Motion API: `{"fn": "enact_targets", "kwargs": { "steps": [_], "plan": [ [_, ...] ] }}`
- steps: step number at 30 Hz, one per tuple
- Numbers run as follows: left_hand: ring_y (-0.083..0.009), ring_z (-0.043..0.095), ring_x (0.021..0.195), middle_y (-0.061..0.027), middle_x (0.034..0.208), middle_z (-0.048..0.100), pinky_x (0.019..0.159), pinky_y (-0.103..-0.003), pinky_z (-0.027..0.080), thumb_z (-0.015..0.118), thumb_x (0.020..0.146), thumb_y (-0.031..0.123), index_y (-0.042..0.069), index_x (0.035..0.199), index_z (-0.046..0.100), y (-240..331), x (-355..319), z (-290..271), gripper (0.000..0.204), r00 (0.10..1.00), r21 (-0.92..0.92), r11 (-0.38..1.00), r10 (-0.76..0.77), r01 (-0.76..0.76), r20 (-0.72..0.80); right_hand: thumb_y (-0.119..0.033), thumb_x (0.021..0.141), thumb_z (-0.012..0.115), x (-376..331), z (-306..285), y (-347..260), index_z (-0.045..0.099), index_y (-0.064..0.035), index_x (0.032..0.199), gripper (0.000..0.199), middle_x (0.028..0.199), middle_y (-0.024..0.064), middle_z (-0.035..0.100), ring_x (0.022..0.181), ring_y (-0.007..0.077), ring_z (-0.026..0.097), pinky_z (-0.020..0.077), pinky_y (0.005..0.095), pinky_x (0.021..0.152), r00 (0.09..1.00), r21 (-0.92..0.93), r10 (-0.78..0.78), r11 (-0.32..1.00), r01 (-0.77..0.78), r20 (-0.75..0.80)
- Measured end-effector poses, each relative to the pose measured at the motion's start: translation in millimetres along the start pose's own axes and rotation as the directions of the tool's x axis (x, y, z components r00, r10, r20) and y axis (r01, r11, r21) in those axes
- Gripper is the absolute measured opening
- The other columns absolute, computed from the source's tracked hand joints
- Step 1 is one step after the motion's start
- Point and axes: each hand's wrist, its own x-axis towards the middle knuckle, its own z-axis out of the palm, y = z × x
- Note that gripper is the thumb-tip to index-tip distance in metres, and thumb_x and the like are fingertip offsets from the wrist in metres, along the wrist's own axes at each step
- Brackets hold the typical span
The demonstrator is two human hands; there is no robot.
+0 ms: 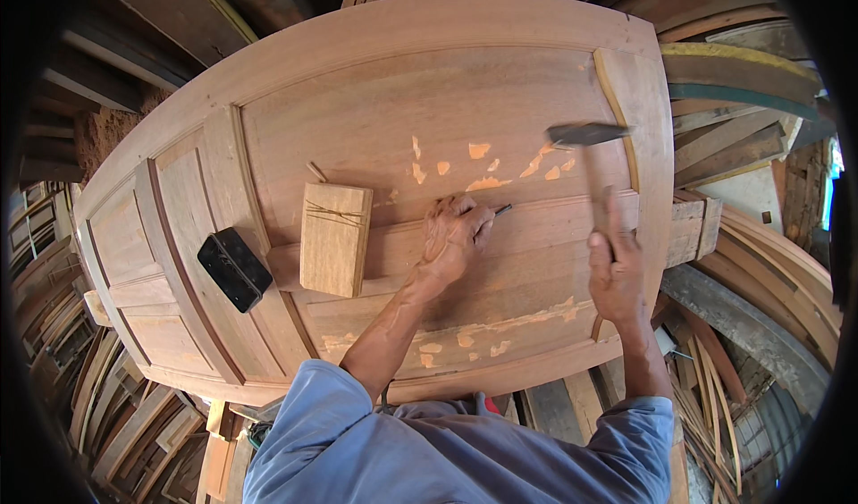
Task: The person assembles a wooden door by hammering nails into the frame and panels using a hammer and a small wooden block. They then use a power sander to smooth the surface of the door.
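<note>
A panelled wooden door (375,84) lies flat in front of me. My left hand (454,234) rests on its middle rail, fingers closed round a short dark metal rod (503,209) that juts out to the right; its lower end is hidden. To the right, my right hand (617,272) grips a hammer (586,135) by its wooden handle, with the index finger stretched along it. The dark hammer head is raised over the door's right part and slightly blurred. Patches of orange-tan filler (487,183) mark the panel between the hands and beyond.
Left of my left hand, a light wooden block (335,240) with bands round it lies on the door, a thin wooden stick (315,172) behind it. Farther left sits a black box (234,270). Stacked boards and strips (742,147) surround the door.
</note>
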Motion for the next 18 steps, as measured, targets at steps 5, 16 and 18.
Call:
{"fn": "enact_targets", "kwargs": {
  "steps": [5,16,18],
  "plan": [
    [-0.0263,0.063,0.075,-0.004,0.079,0.064,0.079,-0.041,0.05,0.077,0.078,0.001,0.011,0.086,0.073,-2,-1,6,0.013,0.99,-0.073,0.996,0.049,-0.059,-0.133,-0.014,0.103,0.055,12,-17,-9,0.045,-0.01,0.157,0.055,0.101,0.0158,0.073,0.088,0.0332,0.07,0.0522,0.0492,0.081,0.967,-0.226,-0.053,0.968,0.111,0.248],
    [-0.0263,0.065,0.084,-0.0066,0.082,0.065,0.079,-0.041,0.051,0.076,0.082,0.006,0.012,0.092,0.076,-6,4,9,0.011,0.987,-0.019,0.994,0.101,-0.104,-0.125,-0.018,0.104,0.059,8,-11,30,0.04,-0.0116,0.161,0.06,0.079,0.0014,0.057,0.073,0.0068,0.055,0.0495,0.0258,0.065,0.905,-0.35,-0.351,0.838,0.418,0.24],
    [-0.0276,0.065,0.084,-0.0066,0.084,0.066,0.078,-0.042,0.053,0.076,0.083,0.006,0.011,0.092,0.076,-6,-4,8,0.01,0.998,-0.034,0.999,0.028,-0.029,-0.052,-0.021,0.104,0.06,3,-21,13,0.04,-0.0105,0.161,0.062,0.078,0.0007,0.056,0.07,0.0066,0.054,0.0484,0.0252,0.063,0.981,-0.028,-0.128,0.991,0.133,0.148]
  ]
}}
